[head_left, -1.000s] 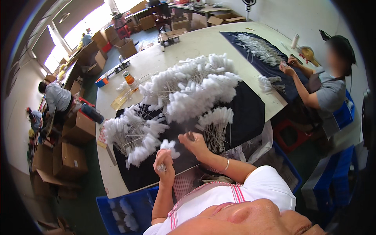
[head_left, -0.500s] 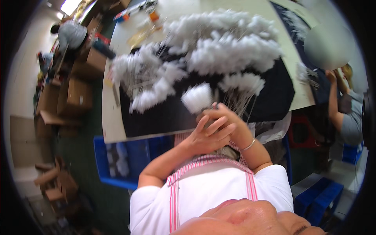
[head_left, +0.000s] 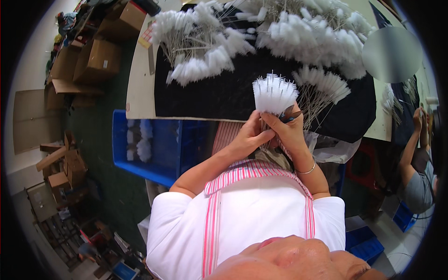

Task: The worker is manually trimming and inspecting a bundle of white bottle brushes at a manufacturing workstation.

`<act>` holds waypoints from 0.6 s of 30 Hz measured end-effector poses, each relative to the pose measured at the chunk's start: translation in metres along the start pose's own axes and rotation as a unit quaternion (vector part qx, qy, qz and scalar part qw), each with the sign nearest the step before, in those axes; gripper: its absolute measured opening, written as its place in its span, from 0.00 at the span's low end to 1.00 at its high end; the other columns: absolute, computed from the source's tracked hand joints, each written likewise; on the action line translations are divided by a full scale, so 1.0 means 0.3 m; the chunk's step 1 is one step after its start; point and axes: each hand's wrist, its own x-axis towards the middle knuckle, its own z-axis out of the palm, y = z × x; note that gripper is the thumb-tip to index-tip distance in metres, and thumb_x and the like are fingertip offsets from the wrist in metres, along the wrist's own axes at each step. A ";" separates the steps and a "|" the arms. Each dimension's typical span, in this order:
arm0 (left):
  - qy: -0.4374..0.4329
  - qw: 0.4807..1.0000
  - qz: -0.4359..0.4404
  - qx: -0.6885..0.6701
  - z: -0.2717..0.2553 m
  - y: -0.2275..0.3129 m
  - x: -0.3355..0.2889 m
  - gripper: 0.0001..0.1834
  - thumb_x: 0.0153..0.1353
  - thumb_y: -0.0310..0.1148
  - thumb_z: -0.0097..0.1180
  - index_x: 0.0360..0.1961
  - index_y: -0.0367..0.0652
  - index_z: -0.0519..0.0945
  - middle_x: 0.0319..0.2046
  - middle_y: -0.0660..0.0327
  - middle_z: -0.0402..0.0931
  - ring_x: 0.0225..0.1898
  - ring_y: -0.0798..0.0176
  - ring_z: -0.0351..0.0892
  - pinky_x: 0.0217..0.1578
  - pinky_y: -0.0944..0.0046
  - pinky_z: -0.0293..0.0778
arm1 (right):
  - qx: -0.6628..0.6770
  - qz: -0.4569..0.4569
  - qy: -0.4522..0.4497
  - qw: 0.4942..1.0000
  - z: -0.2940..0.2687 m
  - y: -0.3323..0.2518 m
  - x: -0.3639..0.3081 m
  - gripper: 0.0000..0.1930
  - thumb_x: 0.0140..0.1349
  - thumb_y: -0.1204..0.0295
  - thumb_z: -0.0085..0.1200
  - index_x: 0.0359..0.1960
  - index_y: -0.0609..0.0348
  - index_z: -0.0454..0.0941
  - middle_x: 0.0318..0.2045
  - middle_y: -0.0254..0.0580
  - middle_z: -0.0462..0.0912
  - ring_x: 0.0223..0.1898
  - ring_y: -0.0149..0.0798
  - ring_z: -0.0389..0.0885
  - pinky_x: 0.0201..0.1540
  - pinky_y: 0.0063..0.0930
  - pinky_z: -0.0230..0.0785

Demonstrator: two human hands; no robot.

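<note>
A bundle of white-bristled wire tube brushes (head_left: 274, 94) stands upright in front of my body, heads up. My left hand (head_left: 251, 133) closes round its thin wire stems from the left, just below the bristles. From the other side my right hand (head_left: 288, 129) grips the same bundle, its thumb pressed against the stems. A small dark tool (head_left: 294, 115), perhaps pliers or snips, pokes out by the right fingers; its kind is partly hidden. Right of the bundle, a fanned group of similar brushes (head_left: 326, 84) lies with wire stems pointing towards me.
Larger brush piles (head_left: 200, 46) cover the dark cloth (head_left: 196, 100) on the table. A blue bin (head_left: 179, 149) with white items sits below the table's front edge. Cardboard boxes (head_left: 95, 60) stand at left. A co-worker (head_left: 415, 177) works at right.
My left hand, earlier with fingers spread over my right, now holds the stems. The bundle is upright with its tips showing. The view has shifted, so the table sits higher in the picture.
</note>
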 end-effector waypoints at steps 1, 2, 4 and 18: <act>-0.016 0.998 -0.052 0.018 0.002 -0.006 -0.008 0.21 0.63 0.28 0.49 0.55 0.41 0.60 0.34 0.63 0.71 0.26 0.75 0.69 0.25 0.76 0.67 | -0.016 0.019 0.002 1.000 -0.003 0.014 -0.003 0.23 0.51 0.80 0.60 0.50 0.62 0.68 0.41 0.37 0.78 0.42 0.29 0.75 0.42 0.21 0.68; -0.010 0.998 -0.058 0.014 0.000 -0.017 -0.015 0.21 0.63 0.28 0.49 0.55 0.41 0.60 0.34 0.63 0.71 0.26 0.75 0.69 0.25 0.76 0.67 | -0.014 0.028 0.002 1.000 -0.005 0.016 0.002 0.23 0.51 0.80 0.60 0.50 0.62 0.68 0.41 0.37 0.78 0.42 0.29 0.75 0.42 0.21 0.68; 0.043 0.997 -0.059 -0.028 -0.016 -0.039 -0.020 0.11 0.65 0.29 0.48 0.47 0.41 0.66 0.23 0.67 0.69 0.19 0.76 0.66 0.21 0.76 0.65 | -0.089 0.026 -0.027 0.995 -0.017 0.017 0.032 0.23 0.50 0.80 0.61 0.50 0.62 0.69 0.40 0.37 0.79 0.42 0.29 0.75 0.42 0.20 0.68; 0.125 0.990 -0.014 -0.066 -0.045 0.038 0.010 0.06 0.63 0.30 0.52 0.38 0.46 0.67 0.22 0.70 0.66 0.20 0.78 0.64 0.20 0.78 0.61 | -0.050 0.046 0.018 0.998 0.012 0.048 0.073 0.07 0.55 0.76 0.58 0.35 0.64 0.79 0.29 0.32 0.80 0.32 0.23 0.75 0.37 0.18 0.68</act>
